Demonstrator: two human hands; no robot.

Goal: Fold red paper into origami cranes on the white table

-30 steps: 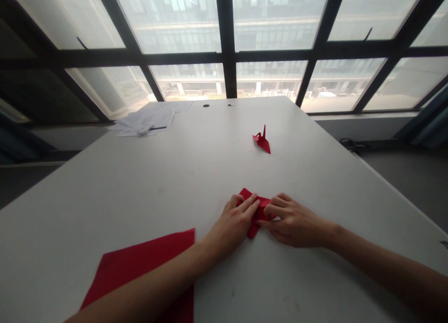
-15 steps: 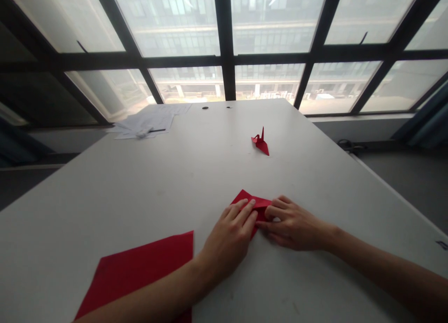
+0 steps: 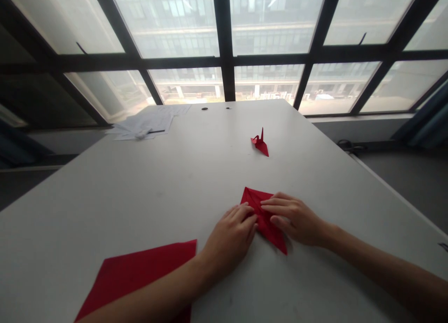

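Note:
A partly folded piece of red paper [image 3: 265, 218] lies flat on the white table [image 3: 147, 197], shaped like a long diamond. My left hand [image 3: 229, 239] rests at its left edge, fingers curled with the tips on the paper. My right hand [image 3: 297, 219] lies on the paper's right side, fingers stretched across it and pressing it down. A finished red paper crane [image 3: 260, 143] stands farther back on the table.
A flat sheet of red paper [image 3: 136, 278] lies near the front edge under my left forearm. Loose white papers [image 3: 145, 123] sit at the far left corner. Large windows with dark frames run behind the table. Floor drops off to the right.
The folded red paper has been turned and opened out, now showing a longer diamond pointing toward me. Both hands shifted slightly, with my right fingers now spread over it.

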